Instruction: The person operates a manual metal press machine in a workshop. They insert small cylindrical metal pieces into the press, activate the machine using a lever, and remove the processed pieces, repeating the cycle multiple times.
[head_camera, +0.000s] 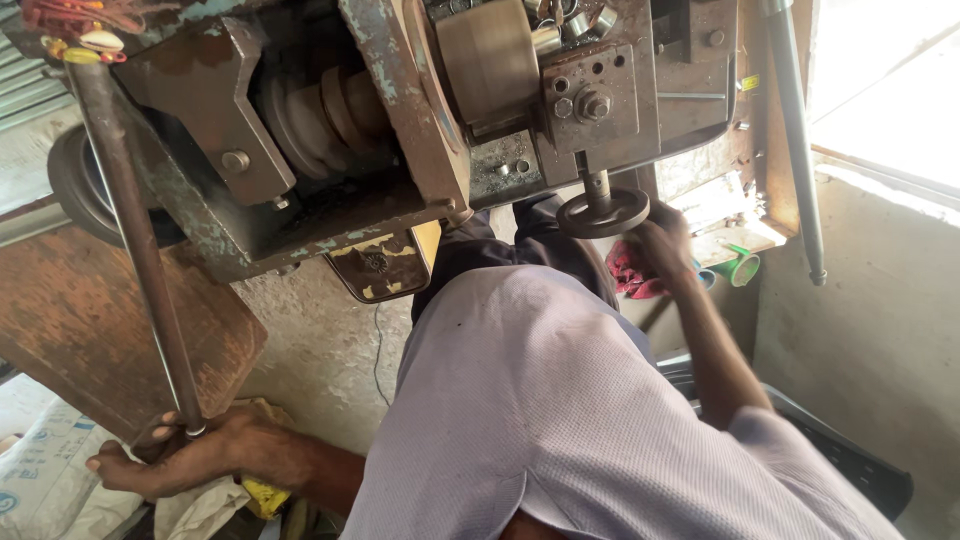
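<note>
Left hand (190, 455) clenched round lower end of long steel lever (130, 240), lever running up to machine's (400, 130) top-left corner. Right hand (660, 245) gripping small handwheel (603, 213) under machine's right side. Step in hand, by look: holding lever while setting handwheel. Next move likely needs steady lever grip, fine wheel turn. Red rag (628, 275) just beside right hand.
</note>
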